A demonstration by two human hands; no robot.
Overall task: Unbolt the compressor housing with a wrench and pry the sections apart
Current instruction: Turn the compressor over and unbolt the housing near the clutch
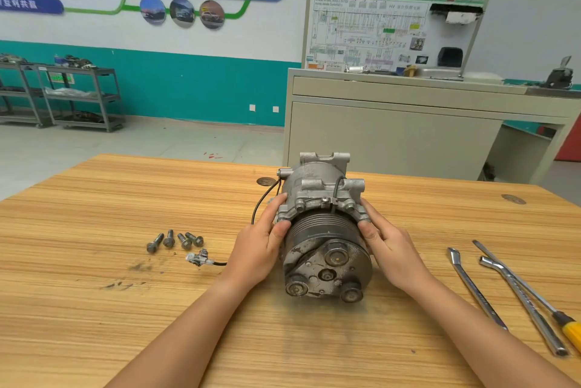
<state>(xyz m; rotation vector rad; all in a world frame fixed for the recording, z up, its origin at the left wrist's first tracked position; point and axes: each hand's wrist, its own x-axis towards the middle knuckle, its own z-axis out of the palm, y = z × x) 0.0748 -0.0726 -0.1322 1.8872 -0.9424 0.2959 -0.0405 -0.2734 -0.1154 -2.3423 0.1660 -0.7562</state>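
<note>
A grey metal compressor (pixel 323 224) lies on its side on the wooden table (pixel 125 309), with its pulley and clutch face toward me. My left hand (pixel 261 249) holds its left flank, thumb and fingers pinching the housing flange. My right hand (pixel 390 249) holds the right flank the same way. Several loose bolts (pixel 176 241) lie in a row to the left. A black wire runs from the housing to a small connector (pixel 198 257) on the table. Two bent socket wrenches (pixel 474 287) (pixel 522 306) and a yellow-handled screwdriver (pixel 534 296) lie at the right.
Beyond the table's far edge stands a beige cabinet (pixel 393 136) carrying a wiring diagram board (pixel 393 29). Grey metal shelving carts (pixel 78 95) stand against the teal wall at the back left. The floor between them is open.
</note>
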